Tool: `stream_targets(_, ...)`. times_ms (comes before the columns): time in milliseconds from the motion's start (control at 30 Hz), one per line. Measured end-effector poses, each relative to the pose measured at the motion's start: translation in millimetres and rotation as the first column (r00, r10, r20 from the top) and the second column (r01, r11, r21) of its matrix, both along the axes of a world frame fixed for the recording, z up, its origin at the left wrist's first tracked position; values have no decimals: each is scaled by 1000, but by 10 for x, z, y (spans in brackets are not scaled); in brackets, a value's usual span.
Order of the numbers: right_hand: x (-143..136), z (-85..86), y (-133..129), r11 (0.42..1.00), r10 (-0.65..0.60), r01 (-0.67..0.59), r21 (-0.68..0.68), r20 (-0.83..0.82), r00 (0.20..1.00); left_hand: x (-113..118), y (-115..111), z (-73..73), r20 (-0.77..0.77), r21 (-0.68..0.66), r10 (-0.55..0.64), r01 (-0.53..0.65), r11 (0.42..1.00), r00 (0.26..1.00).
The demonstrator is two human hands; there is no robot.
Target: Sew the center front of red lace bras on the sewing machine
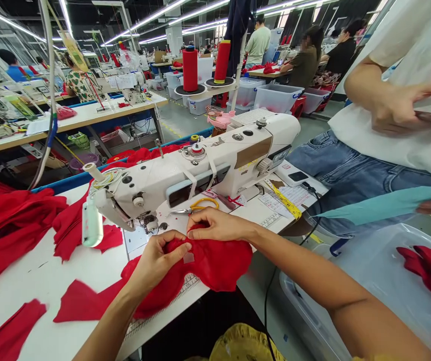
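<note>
Both hands pinch a red bra piece (221, 260) with rounded cups, held over the front edge of the sewing table. My left hand (164, 258) grips its upper edge between thumb and fingers. Close beside it, my right hand (215, 225) pinches the same edge, fingertips nearly touching the left ones. The piece's left part lies on the table and its right cup hangs over the edge. Just behind the hands stands a white sewing machine (200, 163), its needle area to the left of them. Yellow-handled scissors (200, 204) lie behind my right hand.
Red fabric pieces (15, 225) lie across the left of the table (45, 281). A yellow tape measure (285, 200) and papers are at the right. A clear plastic bin (335, 281) stands at lower right. Beside it, a standing person (399, 125) holds a teal sheet (384, 205).
</note>
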State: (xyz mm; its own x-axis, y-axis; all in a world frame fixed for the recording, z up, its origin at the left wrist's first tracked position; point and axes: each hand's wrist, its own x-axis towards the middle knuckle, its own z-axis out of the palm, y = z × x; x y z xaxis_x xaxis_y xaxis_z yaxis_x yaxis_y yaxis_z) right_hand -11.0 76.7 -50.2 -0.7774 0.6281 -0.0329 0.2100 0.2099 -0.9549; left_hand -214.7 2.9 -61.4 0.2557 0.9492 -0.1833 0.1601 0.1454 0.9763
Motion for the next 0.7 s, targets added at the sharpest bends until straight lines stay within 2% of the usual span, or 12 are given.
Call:
stream_targets(267, 129, -12, 92, 998, 6, -5, 55, -18, 1000, 155, 81, 83, -24, -24, 16, -16, 1000, 1000)
stream_targets(500, 146, -91, 100, 998, 30, -32, -57, -43, 999, 115, 71, -55, -17, -23, 16, -17, 1000, 1000)
stream_targets(600, 143, -60, 59, 998, 57, -57, 2, -23, 998, 74, 50, -88, -8, -46, 26, -27, 999, 1000)
stream_targets(700, 126, -18, -7, 997, 29, -31, 77, 23, 999, 29, 27, -55, -54, -47, -38, 36, 998, 998)
